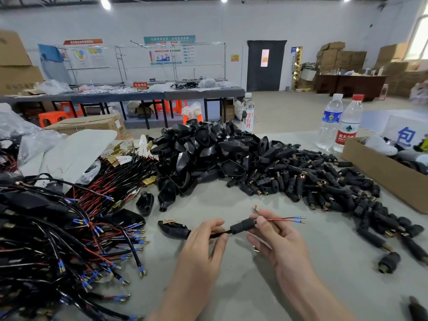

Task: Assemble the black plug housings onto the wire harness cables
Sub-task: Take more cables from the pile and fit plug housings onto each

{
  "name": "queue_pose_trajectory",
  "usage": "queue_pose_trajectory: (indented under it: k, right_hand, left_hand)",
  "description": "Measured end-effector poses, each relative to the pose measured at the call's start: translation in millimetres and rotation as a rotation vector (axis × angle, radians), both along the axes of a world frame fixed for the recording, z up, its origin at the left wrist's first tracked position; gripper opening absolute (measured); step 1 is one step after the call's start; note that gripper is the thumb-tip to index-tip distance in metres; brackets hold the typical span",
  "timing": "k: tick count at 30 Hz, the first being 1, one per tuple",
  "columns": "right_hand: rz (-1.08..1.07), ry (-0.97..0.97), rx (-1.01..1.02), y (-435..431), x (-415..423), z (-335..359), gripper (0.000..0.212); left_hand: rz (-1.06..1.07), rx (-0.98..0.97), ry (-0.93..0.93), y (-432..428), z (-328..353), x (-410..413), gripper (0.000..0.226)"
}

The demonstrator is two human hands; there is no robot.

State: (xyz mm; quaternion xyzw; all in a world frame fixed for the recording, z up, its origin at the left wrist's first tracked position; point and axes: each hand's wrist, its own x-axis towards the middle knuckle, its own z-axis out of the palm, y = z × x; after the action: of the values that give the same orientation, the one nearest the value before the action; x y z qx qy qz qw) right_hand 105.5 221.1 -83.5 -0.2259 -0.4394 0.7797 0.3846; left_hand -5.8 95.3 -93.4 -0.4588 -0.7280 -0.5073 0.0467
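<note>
Head view: above the grey worktop [231,200], the left hand [203,239] pinched a black cable [220,234] between thumb and fingers. The right hand [275,237] pinched the red-and-black wires [282,220] leaving a black plug sleeve [242,225] threaded on that cable. A housing shell [173,228] lay at the cable's left end. The sleeve seemed mid-threading — next, probably a slide toward the shell. Harness cables [58,239] crowded the left, loose housings [203,154] the far side and a cardboard box [382,174] the right — the near side offered room.
</note>
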Motion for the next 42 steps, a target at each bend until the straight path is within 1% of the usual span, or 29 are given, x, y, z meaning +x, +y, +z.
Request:
queue_pose_trajectory:
  k: [3, 5, 7, 11, 15, 19, 23, 25, 29, 32, 37, 42]
  right_hand:
    - [-0.047, -0.011, 0.012, 7, 5, 0, 0.018]
    - [-0.065, 0.007, -0.004, 12, 7, -1, 0.013]
    - [-0.050, 0.014, -0.009, 12, 7, -1, 0.016]
    - [0.002, 0.000, 0.009, 7, 2, -2, 0.034]
    - [-0.009, -0.007, 0.019, 8, 3, 0, 0.039]
    - [-0.018, -0.038, 0.057, 11, 5, 1, 0.032]
    - [-0.019, -0.070, 0.102, 12, 7, 3, 0.038]
    - [-0.018, -0.083, 0.115, 12, 8, 3, 0.038]
    - [-0.042, -0.132, 0.196, 11, 7, 1, 0.020]
    - [-0.028, -0.119, 0.231, 11, 6, 3, 0.025]
    - [0.013, -0.099, 0.168, 11, 6, 3, 0.031]
    - [-0.029, -0.170, 0.207, 8, 5, 1, 0.024]
  left_hand:
    - [0.026, -0.106, 0.044, -2, -1, -4, 0.014]
    - [0.060, -0.130, 0.051, -4, -1, -9, 0.009]
    - [0.078, -0.141, 0.058, -5, -1, -11, 0.011]
    - [0.084, -0.121, 0.105, -5, -3, -10, 0.007]
    - [0.087, -0.077, 0.072, -5, -3, -11, 0.009]
    - [0.047, -0.082, 0.078, -4, -3, -10, 0.009]
    - [0.053, -0.067, 0.064, -4, -2, -9, 0.013]
    - [0.063, -0.057, 0.060, -4, -1, -8, 0.013]
    - [0.075, -0.076, 0.088, -5, -1, -7, 0.009]
    - [0.062, -0.089, 0.072, -5, -1, -7, 0.011]
    - [0.058, -0.080, 0.013, -5, -1, -9, 0.014]
    - [0.088, -0.075, 0.072, -6, -1, -7, 0.013]
